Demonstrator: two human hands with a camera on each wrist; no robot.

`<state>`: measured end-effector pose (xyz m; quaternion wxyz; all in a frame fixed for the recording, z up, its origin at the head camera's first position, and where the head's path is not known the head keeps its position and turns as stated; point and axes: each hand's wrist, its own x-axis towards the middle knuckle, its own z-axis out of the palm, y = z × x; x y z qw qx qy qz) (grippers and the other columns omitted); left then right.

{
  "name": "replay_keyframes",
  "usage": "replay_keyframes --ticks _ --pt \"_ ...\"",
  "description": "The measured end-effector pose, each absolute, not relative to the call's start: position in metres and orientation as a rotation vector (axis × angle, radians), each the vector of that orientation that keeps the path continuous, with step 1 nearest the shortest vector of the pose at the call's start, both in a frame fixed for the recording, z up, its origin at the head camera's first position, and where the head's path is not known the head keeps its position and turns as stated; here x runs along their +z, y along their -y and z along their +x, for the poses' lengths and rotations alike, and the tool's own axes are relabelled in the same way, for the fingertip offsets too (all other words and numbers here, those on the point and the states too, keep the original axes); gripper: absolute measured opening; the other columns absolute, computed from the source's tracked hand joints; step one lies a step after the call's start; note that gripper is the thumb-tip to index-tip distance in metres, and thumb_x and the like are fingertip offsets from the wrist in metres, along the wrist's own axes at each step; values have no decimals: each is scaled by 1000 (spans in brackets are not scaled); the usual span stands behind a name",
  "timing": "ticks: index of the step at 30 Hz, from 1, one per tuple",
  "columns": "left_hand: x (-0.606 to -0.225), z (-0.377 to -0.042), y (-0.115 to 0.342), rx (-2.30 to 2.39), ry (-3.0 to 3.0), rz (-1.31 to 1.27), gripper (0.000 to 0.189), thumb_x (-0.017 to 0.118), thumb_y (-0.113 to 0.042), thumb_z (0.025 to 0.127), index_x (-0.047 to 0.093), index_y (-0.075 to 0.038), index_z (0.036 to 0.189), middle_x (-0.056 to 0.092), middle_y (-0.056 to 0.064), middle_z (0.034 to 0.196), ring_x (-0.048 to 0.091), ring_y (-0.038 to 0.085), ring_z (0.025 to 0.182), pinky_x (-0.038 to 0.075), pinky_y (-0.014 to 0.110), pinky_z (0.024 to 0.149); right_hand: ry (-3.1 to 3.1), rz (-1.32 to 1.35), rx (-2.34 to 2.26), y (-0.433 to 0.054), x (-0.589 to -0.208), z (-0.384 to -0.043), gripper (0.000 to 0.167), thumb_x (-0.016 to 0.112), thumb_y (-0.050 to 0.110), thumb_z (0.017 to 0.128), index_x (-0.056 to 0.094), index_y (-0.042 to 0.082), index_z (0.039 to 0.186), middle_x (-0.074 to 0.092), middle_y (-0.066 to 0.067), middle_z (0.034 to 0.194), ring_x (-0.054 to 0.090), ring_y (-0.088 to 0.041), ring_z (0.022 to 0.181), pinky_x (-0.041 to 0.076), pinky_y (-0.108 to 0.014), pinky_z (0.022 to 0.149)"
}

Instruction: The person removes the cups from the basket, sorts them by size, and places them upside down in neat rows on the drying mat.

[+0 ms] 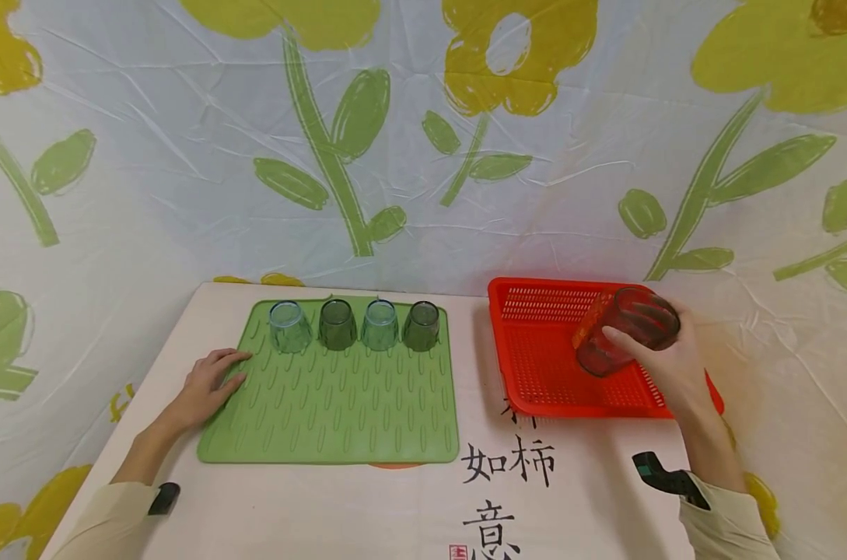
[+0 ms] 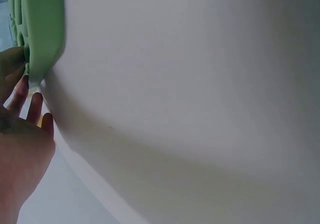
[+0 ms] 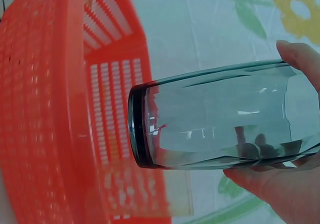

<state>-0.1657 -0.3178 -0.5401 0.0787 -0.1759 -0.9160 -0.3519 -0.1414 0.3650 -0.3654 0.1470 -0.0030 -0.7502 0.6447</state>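
Over the right part of a red plastic basket (image 1: 502, 365), my right hand (image 1: 678, 365) grips a dark tinted drinking glass (image 1: 608, 354), thumb on one side and fingers round the other. The glass (image 3: 215, 119) is tilted, its thick base pointing toward the basket wall in the right wrist view. My left hand (image 1: 209, 385) rests at the left edge of a green drying mat (image 1: 339, 404), fingertips on its border and nothing held. Several tinted glasses stand upside down in a row along the mat's back, among them a blue one (image 1: 290, 327) and a grey one (image 1: 337, 325).
The mat and basket sit side by side on a pale table cover (image 1: 290, 513) with black written characters (image 1: 510, 463). A yellowish label (image 1: 586, 327) shows at the basket, beside the held glass. Behind the table hangs a flower-printed cloth (image 1: 185, 194).
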Motion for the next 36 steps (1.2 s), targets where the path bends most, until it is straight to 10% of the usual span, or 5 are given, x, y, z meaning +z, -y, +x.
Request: replay_keyframes --ticks 36 --pt "-510 -169 249 -1222 2565 -566 38 62 6 98 56 12 135 54 33 130 47 52 122 37 66 97 2360 141 1840 -260 -362 -145 76 82 11 89 38 22 151 51 -10 146 53 -22 128 51 -18 94"
